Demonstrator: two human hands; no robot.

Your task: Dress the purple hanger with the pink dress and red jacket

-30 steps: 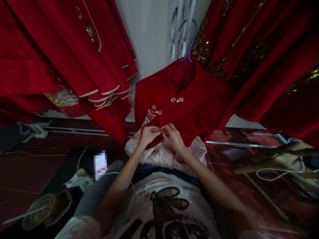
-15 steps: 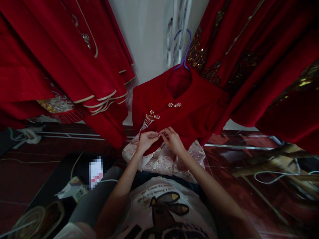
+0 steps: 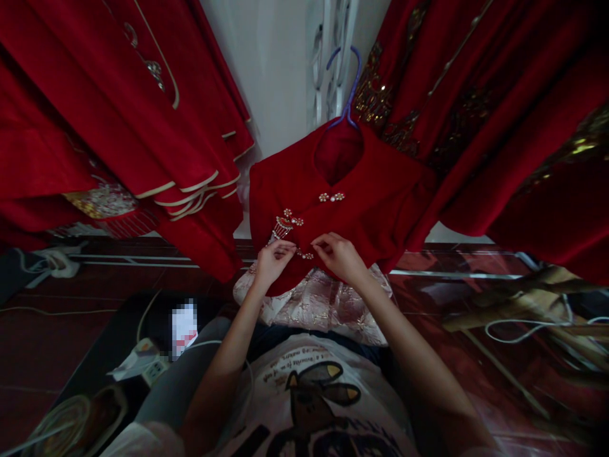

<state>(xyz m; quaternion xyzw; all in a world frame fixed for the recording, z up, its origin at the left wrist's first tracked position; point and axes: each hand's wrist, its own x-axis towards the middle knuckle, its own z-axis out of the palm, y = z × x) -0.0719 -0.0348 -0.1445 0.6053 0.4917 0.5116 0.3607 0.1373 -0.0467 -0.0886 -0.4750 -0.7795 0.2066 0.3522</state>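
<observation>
A red velvet jacket (image 3: 375, 203) hangs before me on a purple hanger (image 3: 345, 82). Pearl clasps run down its front: one near the collar (image 3: 332, 197), one with a tassel (image 3: 285, 223), and a lower one (image 3: 304, 255). My left hand (image 3: 272, 261) pinches the jacket's edge just left of the lower clasp. My right hand (image 3: 339, 258) grips the fabric just right of it, fingers curled. A pale pink embroidered skirt (image 3: 314, 304) shows below the jacket's hem.
More red gold-trimmed garments hang at left (image 3: 118, 127) and right (image 3: 499, 127). A white wall (image 3: 280, 76) stands behind. On the dark red floor lie a power strip (image 3: 143, 365), cables (image 3: 537, 327), wooden sticks (image 3: 499, 317) and a round container (image 3: 71, 419).
My hands have drawn slightly apart, and the lower pearl clasp now shows between them. The view shifted a little.
</observation>
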